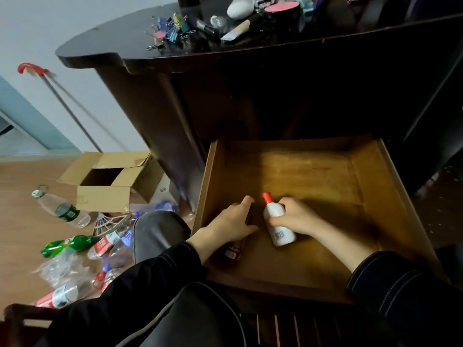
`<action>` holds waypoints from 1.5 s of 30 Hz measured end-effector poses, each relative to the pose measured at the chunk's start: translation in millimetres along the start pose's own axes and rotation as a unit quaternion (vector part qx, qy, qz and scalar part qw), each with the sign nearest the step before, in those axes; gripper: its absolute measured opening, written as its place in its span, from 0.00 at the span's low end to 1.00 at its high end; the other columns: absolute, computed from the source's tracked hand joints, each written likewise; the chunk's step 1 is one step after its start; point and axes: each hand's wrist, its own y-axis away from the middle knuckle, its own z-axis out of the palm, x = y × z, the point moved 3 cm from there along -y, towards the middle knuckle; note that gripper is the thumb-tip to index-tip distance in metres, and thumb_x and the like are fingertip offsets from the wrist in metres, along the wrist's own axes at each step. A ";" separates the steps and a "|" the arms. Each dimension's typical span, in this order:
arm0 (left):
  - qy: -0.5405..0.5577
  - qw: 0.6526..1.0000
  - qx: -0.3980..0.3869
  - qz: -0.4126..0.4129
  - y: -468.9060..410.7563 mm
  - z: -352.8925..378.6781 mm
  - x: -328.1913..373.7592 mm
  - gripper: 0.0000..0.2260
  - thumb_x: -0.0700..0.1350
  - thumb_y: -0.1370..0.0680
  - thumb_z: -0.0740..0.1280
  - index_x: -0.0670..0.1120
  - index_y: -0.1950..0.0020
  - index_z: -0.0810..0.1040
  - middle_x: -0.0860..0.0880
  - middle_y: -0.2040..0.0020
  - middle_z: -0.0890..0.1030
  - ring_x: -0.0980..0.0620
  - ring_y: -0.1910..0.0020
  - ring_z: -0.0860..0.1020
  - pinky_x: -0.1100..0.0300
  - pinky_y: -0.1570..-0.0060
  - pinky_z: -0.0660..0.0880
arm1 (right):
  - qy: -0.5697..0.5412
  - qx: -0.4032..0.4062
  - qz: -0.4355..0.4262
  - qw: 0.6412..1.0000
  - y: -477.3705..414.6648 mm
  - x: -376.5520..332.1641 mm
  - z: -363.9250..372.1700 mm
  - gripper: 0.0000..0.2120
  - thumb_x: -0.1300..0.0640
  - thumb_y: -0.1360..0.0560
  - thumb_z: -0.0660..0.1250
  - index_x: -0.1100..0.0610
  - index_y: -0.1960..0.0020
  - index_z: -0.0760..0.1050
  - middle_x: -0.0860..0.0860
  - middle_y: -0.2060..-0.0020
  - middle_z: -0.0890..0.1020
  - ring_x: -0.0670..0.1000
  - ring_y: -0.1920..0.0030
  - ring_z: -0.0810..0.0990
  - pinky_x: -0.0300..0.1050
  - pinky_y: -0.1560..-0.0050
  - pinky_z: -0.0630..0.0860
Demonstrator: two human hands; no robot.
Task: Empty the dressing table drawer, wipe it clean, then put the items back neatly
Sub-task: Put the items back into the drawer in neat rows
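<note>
Gripped by the right hand (297, 216), with fingers curled round its middle, a white bottle (279, 229) with a red cap is held low inside the drawer (355, 176), the cap pointing away from the person. Whether it rests on the wooden bottom cannot be told. A dark bottle (233, 252) is held by the left hand (230, 221), whose fingers are curled over its upper part, so that only the labelled lower end is seen below the wrist. The two bottles are placed just beside each other, apart, in the front left part of the drawer.

The dark table (112, 43) is seen above, and the drawer is drawn well out beneath it. To the left, on the floor (20, 221), an open box (110, 194) is set against the table's side. A mop (72, 113) with a red head is leaned on the wall behind it. Plastic bottles are scattered in front of the box, a green bottle (67, 244) among them. On the table top a pink-lidded jar (281, 11) is seen, and left of it a heap of clips (170, 30).
</note>
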 end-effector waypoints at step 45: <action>-0.172 0.936 0.274 0.138 55.7 -47.3 -17.2 0.07 0.43 0.27 0.67 0.52 0.55 0.84 0.55 0.52 0.80 0.49 0.40 0.73 0.54 0.45 0.66 | -0.058 -0.210 0.085 0.972 27.7 -33.8 63.2 0.27 0.61 0.26 0.76 0.55 0.36 0.63 0.56 0.42 0.78 0.55 0.56 0.87 0.53 0.58 0.86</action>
